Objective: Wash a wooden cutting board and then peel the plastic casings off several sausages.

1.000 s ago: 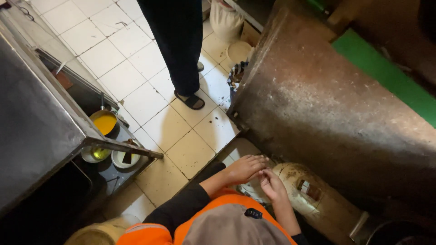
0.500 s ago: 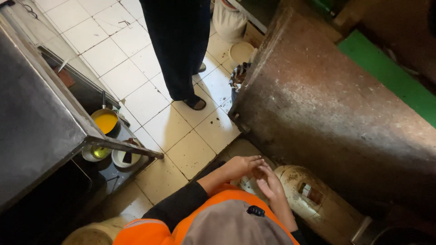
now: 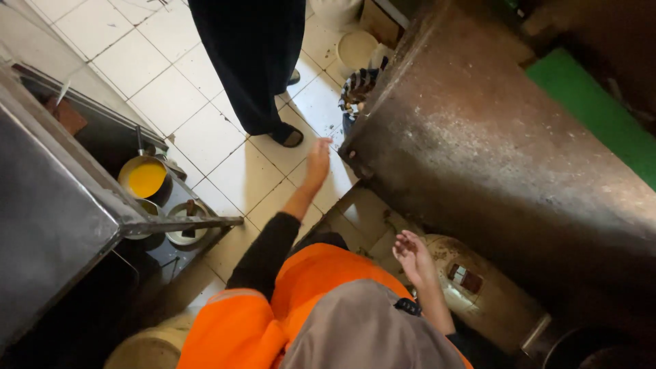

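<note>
Fingers point(image 3: 404, 240) on the right hand point(image 3: 412, 254) curl loosely and hold nothing. That hand hangs just above a dirty round canister point(image 3: 478, 290) that lies on its side on the floor, down by the person's orange vest point(image 3: 301, 301). The canister has a small label on it and sits against the foot of a big rusty metal drum point(image 3: 492, 150).

Farther out, the left hand point(image 3: 318, 158) stretches forward on a long black sleeve point(image 3: 263, 256). Its fingers are straight and spread a little, and they grip nothing. The hand is over the pale floor tiles point(image 3: 205, 137), near the low corner of the drum.

On the left stands a steel counter point(image 3: 48, 225). On the shelf under it sit a pot of yellow liquid point(image 3: 145, 178) and a small metal bowl point(image 3: 188, 222).

Past the left hand, another person in dark trousers point(image 3: 253, 61) and sandals stands on the tiles. A pale bucket point(image 3: 355, 49) sits on the floor behind, close to the top of the drum. A green board point(image 3: 594, 116) lies on the far right.
</note>
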